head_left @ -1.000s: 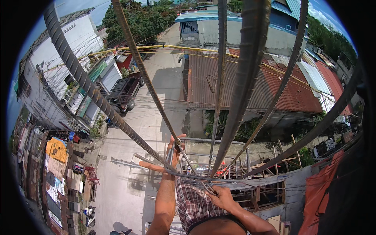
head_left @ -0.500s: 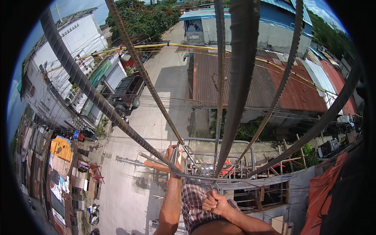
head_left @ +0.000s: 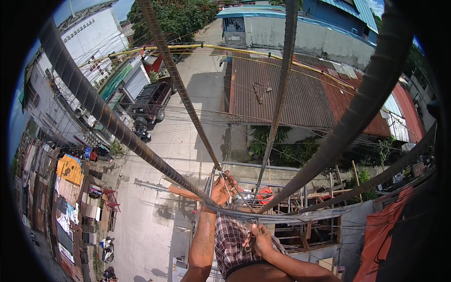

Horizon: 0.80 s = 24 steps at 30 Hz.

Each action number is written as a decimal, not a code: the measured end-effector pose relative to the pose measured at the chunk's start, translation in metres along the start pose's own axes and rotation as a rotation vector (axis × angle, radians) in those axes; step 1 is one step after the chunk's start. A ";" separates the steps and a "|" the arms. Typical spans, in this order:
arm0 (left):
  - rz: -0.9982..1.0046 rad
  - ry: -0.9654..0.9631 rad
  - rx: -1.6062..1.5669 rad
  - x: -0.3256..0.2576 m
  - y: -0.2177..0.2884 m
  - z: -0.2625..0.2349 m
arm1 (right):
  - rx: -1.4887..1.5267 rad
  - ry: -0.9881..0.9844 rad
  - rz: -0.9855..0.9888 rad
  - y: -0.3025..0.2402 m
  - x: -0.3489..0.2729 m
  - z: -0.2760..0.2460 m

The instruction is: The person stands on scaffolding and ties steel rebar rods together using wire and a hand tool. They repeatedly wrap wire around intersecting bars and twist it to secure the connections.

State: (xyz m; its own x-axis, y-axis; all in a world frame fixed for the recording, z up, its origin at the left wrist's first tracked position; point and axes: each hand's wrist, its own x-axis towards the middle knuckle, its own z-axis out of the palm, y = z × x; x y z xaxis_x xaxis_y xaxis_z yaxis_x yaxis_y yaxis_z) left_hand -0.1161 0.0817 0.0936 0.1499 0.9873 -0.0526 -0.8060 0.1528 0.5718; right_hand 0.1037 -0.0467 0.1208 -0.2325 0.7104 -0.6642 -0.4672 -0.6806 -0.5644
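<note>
I look straight down from high up inside a cage of ribbed steel bars. Several long rebars point(head_left: 109, 120) run past my head and meet a horizontal steel tie point(head_left: 286, 217) below. My left hand point(head_left: 222, 188) grips the corner where one rebar point(head_left: 188, 101) meets the tie, with thin wire point(head_left: 233, 187) across its fingers. My right hand point(head_left: 259, 239) sits just under the tie, fingers closed on a thin wire or small tool that I cannot make out. My plaid shorts point(head_left: 229, 242) show between my forearms.
Far below lie a concrete street point(head_left: 155, 207), a black pickup truck point(head_left: 150, 101) and parked motorcycles point(head_left: 106, 249). A rusted corrugated roof point(head_left: 300, 94) lies ahead, wooden scaffolding point(head_left: 310, 195) under the tie, an orange-red tarp point(head_left: 383, 235) at right. Cables cross the street.
My right hand has shifted a little left and closed into a fist under the tie. My left hand has stayed at the corner. The view has tilted slightly.
</note>
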 end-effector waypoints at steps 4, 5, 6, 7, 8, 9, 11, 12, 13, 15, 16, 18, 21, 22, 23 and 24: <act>-0.026 -0.078 -0.143 -0.005 0.000 -0.002 | -0.599 -0.215 -0.057 -0.003 0.005 0.006; -0.013 -0.114 -0.207 -0.007 0.000 -0.001 | -0.536 -0.326 0.176 -0.005 0.010 0.006; -0.010 -0.238 -0.335 -0.007 -0.001 -0.001 | -0.319 -0.528 0.592 -0.020 0.025 -0.003; 0.044 -0.187 -0.256 -0.007 -0.002 -0.001 | -0.095 -0.714 0.983 -0.034 0.037 -0.011; 0.103 -0.069 -0.160 -0.008 -0.003 -0.001 | 0.222 -1.035 1.126 -0.043 0.047 -0.017; 0.162 -0.004 -0.128 -0.008 -0.004 0.000 | 0.152 -0.992 1.133 -0.052 0.053 -0.023; 0.125 -0.022 -0.177 -0.010 -0.005 0.002 | -0.682 -0.864 0.839 -0.065 0.068 -0.023; 0.110 -0.008 -0.204 -0.011 -0.003 0.002 | -1.104 -0.765 0.412 -0.066 0.065 -0.023; 0.140 -0.016 -0.196 -0.011 -0.002 0.003 | -1.565 -0.600 0.243 -0.066 0.067 -0.016; 0.114 0.014 -0.131 -0.011 0.000 0.003 | -2.019 -0.419 -0.771 -0.049 0.039 -0.017; 0.107 0.024 -0.111 -0.010 0.001 0.002 | -2.021 -0.376 -0.816 -0.044 0.031 -0.015; 0.101 0.036 -0.068 -0.007 0.001 -0.002 | -2.096 -0.389 -0.733 -0.030 0.017 -0.014; 0.100 0.043 -0.021 -0.004 -0.002 -0.008 | -2.216 0.092 -1.223 -0.020 0.014 -0.015; 0.097 0.045 -0.008 -0.003 -0.002 -0.009 | -2.212 0.094 -1.105 -0.020 0.016 -0.014; 0.094 0.050 0.004 -0.003 -0.003 -0.009 | -2.163 -0.018 -0.964 -0.022 0.019 -0.013; 0.088 0.051 0.016 -0.002 -0.002 -0.008 | -2.069 -0.102 -0.908 -0.024 0.020 -0.012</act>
State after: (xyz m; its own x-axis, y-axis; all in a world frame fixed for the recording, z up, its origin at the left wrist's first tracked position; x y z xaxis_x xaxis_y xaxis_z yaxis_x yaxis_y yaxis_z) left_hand -0.1194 0.0793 0.0856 0.0492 0.9979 -0.0424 -0.8056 0.0647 0.5890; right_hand 0.1201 -0.0183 0.1149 -0.5998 0.7992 -0.0388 0.7847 0.5780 -0.2241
